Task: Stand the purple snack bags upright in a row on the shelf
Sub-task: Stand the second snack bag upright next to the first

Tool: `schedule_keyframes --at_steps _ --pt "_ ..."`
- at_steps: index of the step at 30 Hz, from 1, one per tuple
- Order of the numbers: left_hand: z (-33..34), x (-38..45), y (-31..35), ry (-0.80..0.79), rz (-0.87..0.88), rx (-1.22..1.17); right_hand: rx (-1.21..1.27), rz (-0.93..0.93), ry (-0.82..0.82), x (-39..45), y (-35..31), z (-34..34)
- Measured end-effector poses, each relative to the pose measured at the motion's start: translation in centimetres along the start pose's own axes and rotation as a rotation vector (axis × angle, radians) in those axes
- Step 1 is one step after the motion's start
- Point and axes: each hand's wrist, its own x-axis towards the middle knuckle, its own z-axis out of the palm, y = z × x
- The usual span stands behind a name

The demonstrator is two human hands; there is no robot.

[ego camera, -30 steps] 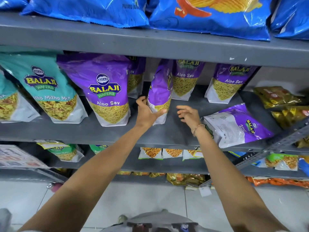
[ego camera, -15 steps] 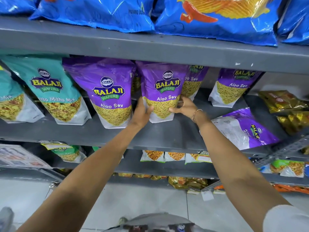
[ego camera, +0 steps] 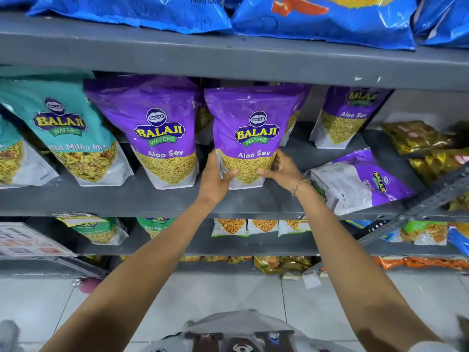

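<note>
A purple Aloo Sev bag point(ego camera: 251, 133) stands upright, front outward, on the grey middle shelf point(ego camera: 142, 199). My left hand point(ego camera: 215, 177) grips its lower left edge and my right hand point(ego camera: 281, 171) grips its lower right corner. Just to its left a second purple bag point(ego camera: 160, 133) stands upright at the shelf front. Further back on the right stands a third purple bag point(ego camera: 347, 115). One purple bag point(ego camera: 360, 181) lies on its side to the right of my right wrist, its back facing out. More purple bags are partly hidden behind the front two.
Teal Balaji bags point(ego camera: 63, 133) stand at the left of the same shelf, gold packets point(ego camera: 421, 141) at the right. Blue chip bags point(ego camera: 317, 19) fill the shelf above. Lower shelves hold small green and white packets point(ego camera: 243, 227). A slanted metal strut point(ego camera: 416, 207) crosses at right.
The held bag was turned from edge-on to front-facing and set down beside the left purple bag. My right hand moved in from open air to its lower right corner.
</note>
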Motion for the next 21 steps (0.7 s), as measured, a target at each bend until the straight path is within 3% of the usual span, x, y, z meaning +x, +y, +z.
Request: schedule_keyframes --at_steps 4,6,8,10,13,16,18,21 --pt "-0.5 0.1 0.6 -0.047 -0.033 0.015 0.029 0.036 0.007 -0.7 -0.4 0.5" --pt "-0.5 -0.9 1.1 0.045 -0.057 -0.017 0.003 0.007 0.062 -1.3 -0.5 0.7" --pt "0.0 -2.7 1.7 0.231 -0.014 0.015 -0.028 -0.033 0.229 -2.1 -0.9 0.8" --pt "1.2 -4.8 2.5 0.245 0.074 0.011 0.018 -0.085 0.496 -3.6 -1.5 0.4" --pt "3.9 -6.1 4.5 0.067 0.134 -0.044 -0.043 -0.130 0.929 -6.3 -2.3 -1.5" --pt "6.6 -4.5 7.1 -0.072 0.147 -0.035 -0.065 -0.069 1.228 -8.9 -2.1 -3.8" --pt "9.4 -3.0 9.1 -0.181 0.127 -0.004 -0.025 0.058 1.328 -10.7 -0.5 -5.9" --pt "14.0 -0.3 10.9 -0.355 0.076 0.138 0.091 0.274 1.341 -12.5 2.2 -8.7"
